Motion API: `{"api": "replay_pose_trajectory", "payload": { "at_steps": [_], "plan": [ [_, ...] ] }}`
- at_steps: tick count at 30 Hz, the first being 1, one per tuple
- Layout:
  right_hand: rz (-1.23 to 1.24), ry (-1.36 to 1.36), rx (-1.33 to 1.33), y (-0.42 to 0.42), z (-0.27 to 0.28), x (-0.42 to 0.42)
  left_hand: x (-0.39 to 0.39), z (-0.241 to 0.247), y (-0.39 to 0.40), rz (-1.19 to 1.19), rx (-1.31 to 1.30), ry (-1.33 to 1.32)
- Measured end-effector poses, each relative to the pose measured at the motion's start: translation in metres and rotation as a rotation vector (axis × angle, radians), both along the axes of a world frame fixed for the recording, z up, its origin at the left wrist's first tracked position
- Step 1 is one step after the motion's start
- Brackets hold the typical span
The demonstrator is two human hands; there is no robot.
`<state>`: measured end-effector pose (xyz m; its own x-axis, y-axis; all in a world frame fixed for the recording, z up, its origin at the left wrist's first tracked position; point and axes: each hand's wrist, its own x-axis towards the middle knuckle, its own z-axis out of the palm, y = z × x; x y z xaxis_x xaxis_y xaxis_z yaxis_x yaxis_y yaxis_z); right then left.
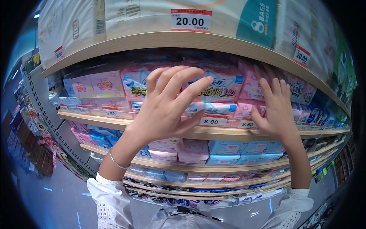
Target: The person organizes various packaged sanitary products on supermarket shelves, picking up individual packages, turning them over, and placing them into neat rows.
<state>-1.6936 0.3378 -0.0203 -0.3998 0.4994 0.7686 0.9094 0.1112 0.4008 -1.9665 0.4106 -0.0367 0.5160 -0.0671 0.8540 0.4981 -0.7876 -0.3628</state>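
Note:
My left hand point(168, 100) is raised in front of the upper middle shelf, fingers curved and spread, thumb apart, holding nothing. Behind it lie pink and blue soft packs of sanitary pads point(220, 86), partly covered by the hand. My right hand point(273, 103) reaches in at the right, its fingers lying over the front of a pink pack point(251, 83) and their tips in the shadow under the shelf above. Its thumb is apart, near a lower pink pack point(246, 110). Whether the right fingertips press on the pack cannot be told.
A wooden shelf board point(160, 40) with large white packs runs close above the hands. Pink and yellow boxes point(107, 84) stand at the left. A clear price strip edges the shelf board point(211, 133) below. Lower shelves hold blue packs point(228, 147). A perforated metal upright point(48, 120) stands left.

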Motion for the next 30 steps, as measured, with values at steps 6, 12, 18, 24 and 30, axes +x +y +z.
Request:
{"api": "replay_pose_trajectory", "payload": {
  "at_steps": [6, 12, 18, 24, 30],
  "plan": [
    [0.017, 0.026, 0.124, -0.023, 0.001, -0.033, -0.114, -0.003, -0.009, 0.226, -0.004, -0.061],
    [-0.142, -0.039, 0.053, -0.041, -0.004, -0.084, -0.248, -0.002, 0.003, 0.624, -0.147, -0.288],
    [-0.231, -0.062, -0.059, -0.057, -0.014, -0.154, -0.324, 0.013, 0.008, 0.701, -0.156, -0.277],
    [-0.227, 0.023, -0.184, -0.071, -0.037, -0.211, -0.364, 0.021, 0.016, 0.622, -0.370, -0.188],
    [-0.357, 0.056, -0.346, -0.084, -0.039, -0.234, -0.381, 0.013, 0.058, 0.710, -0.247, -0.183]
  ]
}}
